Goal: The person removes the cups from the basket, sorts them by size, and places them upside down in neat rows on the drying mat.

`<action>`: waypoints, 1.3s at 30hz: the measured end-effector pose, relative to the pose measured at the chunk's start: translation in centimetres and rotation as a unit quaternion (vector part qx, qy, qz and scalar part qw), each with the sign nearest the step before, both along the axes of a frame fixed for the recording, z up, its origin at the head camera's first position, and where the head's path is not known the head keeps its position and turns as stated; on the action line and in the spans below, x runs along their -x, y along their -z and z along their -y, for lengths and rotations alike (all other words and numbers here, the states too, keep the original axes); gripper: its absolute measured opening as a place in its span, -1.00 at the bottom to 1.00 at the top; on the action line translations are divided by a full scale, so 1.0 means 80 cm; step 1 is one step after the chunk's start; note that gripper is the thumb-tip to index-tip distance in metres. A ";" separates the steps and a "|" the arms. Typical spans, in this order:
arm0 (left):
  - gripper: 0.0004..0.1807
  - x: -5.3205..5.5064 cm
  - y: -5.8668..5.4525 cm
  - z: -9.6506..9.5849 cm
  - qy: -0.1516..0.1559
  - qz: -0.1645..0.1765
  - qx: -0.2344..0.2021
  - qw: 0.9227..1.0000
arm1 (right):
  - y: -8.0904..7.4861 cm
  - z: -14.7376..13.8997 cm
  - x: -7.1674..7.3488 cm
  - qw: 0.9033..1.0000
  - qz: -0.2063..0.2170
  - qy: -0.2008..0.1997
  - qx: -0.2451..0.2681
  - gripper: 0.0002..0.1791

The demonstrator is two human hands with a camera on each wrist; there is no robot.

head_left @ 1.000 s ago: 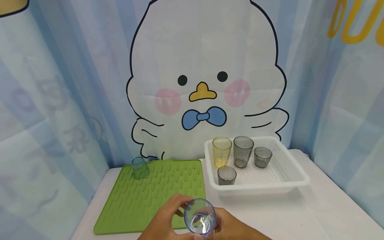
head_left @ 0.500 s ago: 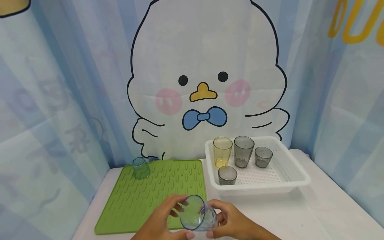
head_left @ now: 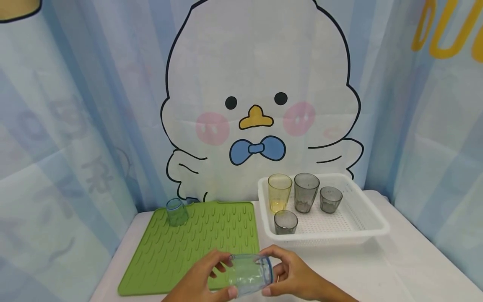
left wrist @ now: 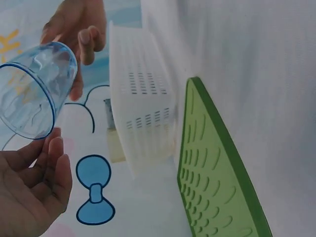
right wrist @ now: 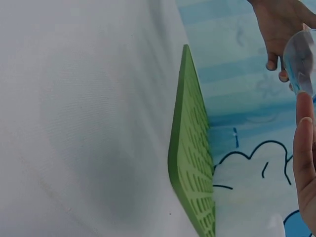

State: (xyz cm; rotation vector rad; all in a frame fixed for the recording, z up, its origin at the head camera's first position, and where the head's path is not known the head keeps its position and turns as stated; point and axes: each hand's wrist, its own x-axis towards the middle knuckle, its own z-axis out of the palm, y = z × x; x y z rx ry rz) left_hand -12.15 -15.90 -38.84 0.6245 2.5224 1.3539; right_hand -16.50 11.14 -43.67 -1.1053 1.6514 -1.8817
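Observation:
A clear, blue-tinted drinking glass (head_left: 247, 274) lies sideways in the air between my two hands, above the front edge of the green mat. My left hand (head_left: 200, 277) holds it at the mouth end, thumb below and fingers above. At the base end, marked by a darker blue ring, my right hand (head_left: 298, 274) grips with thumb and forefinger. The left wrist view shows the blue rim of the glass (left wrist: 52, 113) turned toward the left hand. In the right wrist view the glass (right wrist: 298, 61) is partly cut off.
A green ridged drying mat (head_left: 211, 239) lies on the white table, with a small blue-green glass (head_left: 176, 214) at its back left corner. To the right, a white basket (head_left: 362, 230) holds a yellow glass (head_left: 279, 193) and grey glasses (head_left: 306, 193). A printed curtain (head_left: 256, 63) hangs behind.
The glass has turned from mouth up to lying on its side, its mouth now to the left and its base to the right. My hands have spread slightly apart around it.

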 end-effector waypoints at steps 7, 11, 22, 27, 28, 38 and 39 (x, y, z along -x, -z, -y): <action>-0.44 0.006 0.006 0.003 0.017 0.023 -0.019 0.999 | -0.012 -0.003 0.002 0.999 -0.030 0.021 -0.037 -0.39; -0.41 0.010 0.012 0.003 0.027 0.035 -0.021 0.999 | -0.019 -0.004 0.004 0.999 -0.034 0.007 -0.041 -0.40; -0.35 0.015 0.017 -0.002 0.030 0.090 -0.004 0.996 | -0.032 0.002 0.004 0.999 -0.014 -0.029 -0.027 -0.42; -0.29 0.018 0.018 0.000 0.046 0.095 -0.009 0.994 | -0.032 0.008 0.005 0.998 -0.041 -0.046 0.003 -0.42; -0.29 0.018 0.018 0.000 0.049 0.097 -0.013 0.994 | -0.032 0.008 0.005 0.998 -0.042 -0.048 0.005 -0.42; -0.27 0.056 0.093 0.018 0.084 0.073 -0.007 0.994 | -0.031 0.015 0.003 0.998 -0.006 -0.058 0.013 -0.40; -0.28 0.053 0.088 0.016 0.080 0.078 -0.006 0.994 | -0.030 0.016 0.002 0.998 -0.001 -0.055 0.011 -0.39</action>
